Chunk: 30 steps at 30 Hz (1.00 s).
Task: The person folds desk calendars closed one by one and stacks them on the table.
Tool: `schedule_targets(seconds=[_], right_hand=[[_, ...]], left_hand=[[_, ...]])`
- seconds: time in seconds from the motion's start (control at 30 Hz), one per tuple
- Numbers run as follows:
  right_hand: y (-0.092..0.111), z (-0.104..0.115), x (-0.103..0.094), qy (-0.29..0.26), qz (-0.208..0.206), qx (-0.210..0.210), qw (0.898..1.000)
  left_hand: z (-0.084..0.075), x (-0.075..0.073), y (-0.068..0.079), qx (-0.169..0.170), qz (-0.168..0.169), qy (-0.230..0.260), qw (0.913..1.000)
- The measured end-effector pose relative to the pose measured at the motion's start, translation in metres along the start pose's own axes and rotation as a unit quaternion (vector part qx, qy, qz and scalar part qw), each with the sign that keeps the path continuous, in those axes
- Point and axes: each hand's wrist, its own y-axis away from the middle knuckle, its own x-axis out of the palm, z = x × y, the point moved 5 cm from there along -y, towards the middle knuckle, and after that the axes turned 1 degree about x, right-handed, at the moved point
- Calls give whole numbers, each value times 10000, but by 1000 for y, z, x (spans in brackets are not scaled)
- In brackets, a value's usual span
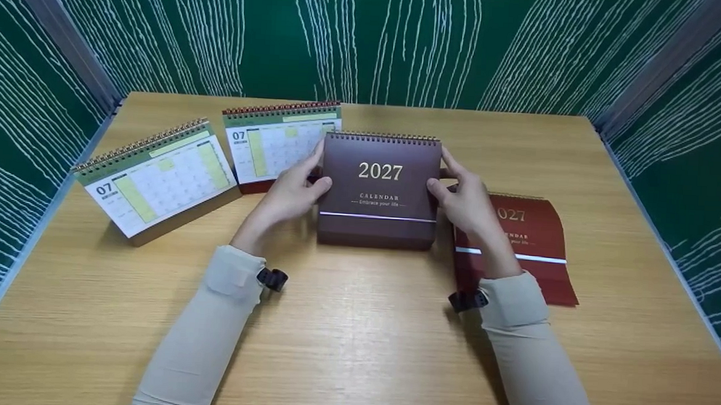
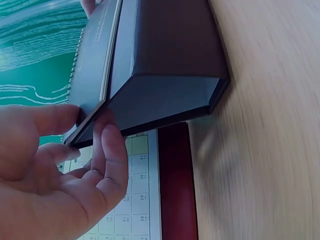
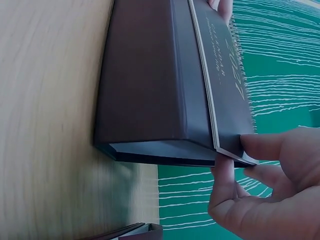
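A dark brown 2027 desk calendar (image 1: 380,188) stands propped as a tent in the middle of the table, its spiral binding at the top. My left hand (image 1: 294,193) pinches its left edge, thumb on the front cover. On the opposite edge, my right hand (image 1: 468,202) grips the same way, with the thumb in front. Both wrist views show the pages and cover between thumb and fingers, above the hollow triangular base (image 2: 180,50). A red 2027 calendar (image 1: 542,277) lies partly under the right forearm, its cover bent at the right side.
Two calendars open at month 07 stand on the left: one with a brown base (image 1: 158,182), the other with a red base (image 1: 264,148) just behind my left hand. The wooden table (image 1: 353,350) meets green, white-streaked walls (image 1: 270,37) at the back and sides.
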Motion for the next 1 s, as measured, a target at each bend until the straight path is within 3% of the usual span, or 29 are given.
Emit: schedule_targets(seconds=[0.43,1.0], right_hand=[[0,-4,6,248,262,47,9993],[-4,-10,11,374,358,55,9986]], left_hand=[[4,1,1,-100,216,-123,9996],[8,1,0,-89,255,-364,9990]])
